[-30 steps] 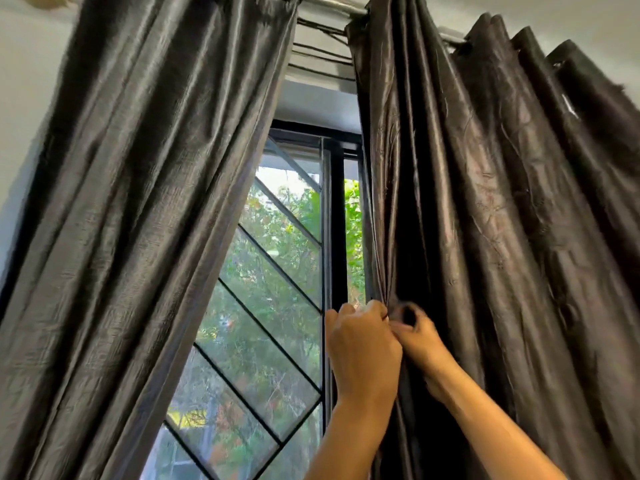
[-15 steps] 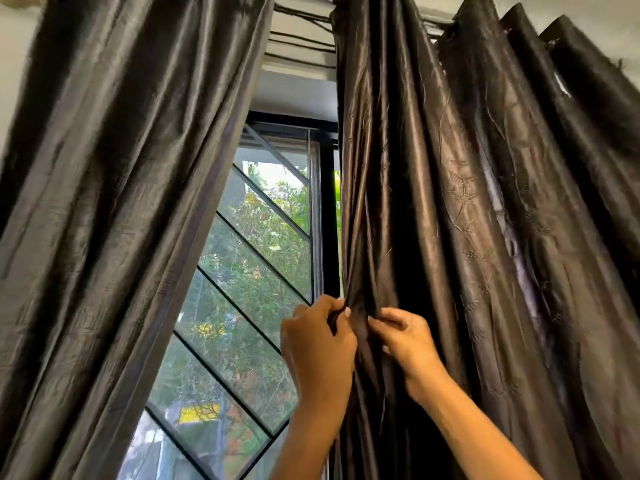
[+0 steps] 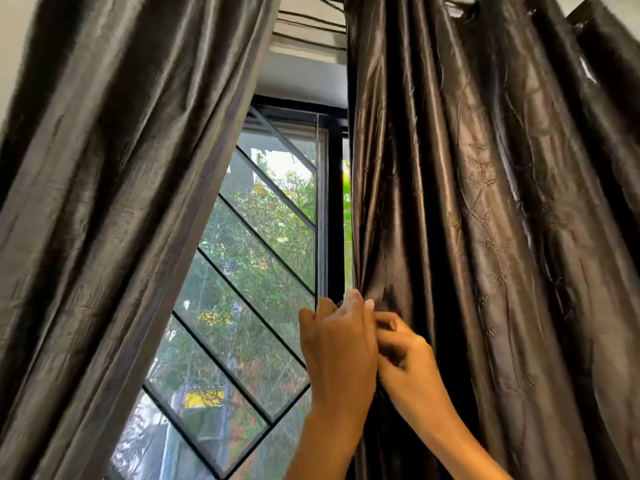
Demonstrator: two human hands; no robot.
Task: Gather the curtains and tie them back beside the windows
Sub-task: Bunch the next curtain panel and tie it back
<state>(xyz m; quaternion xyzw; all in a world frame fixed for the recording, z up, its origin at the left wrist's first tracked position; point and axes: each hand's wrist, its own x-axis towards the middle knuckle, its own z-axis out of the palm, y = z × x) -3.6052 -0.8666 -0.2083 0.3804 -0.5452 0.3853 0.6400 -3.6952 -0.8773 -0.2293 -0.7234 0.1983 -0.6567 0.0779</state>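
Two dark grey satin curtains hang on either side of a window. The left curtain (image 3: 114,220) slants down toward the lower left, pulled aside. The right curtain (image 3: 485,237) hangs in deep folds with faint leaf embroidery. My left hand (image 3: 337,348) grips the inner edge of the right curtain, fingers curled round the fabric at about mid-height. My right hand (image 3: 405,358) sits just beside it, pinching a fold of the same curtain. Both forearms rise from the bottom edge. Any tie-back is hidden.
Between the curtains shows the window (image 3: 263,289) with a black frame, diagonal black bars and a mesh screen; green trees lie outside. A curtain rod and cables (image 3: 311,22) run across the top. White wall (image 3: 14,46) shows at the upper left.
My view has dropped and shifted slightly. Both hands keep hold of the right curtain's inner edge and have come close together again, gathering the fabric rightward.
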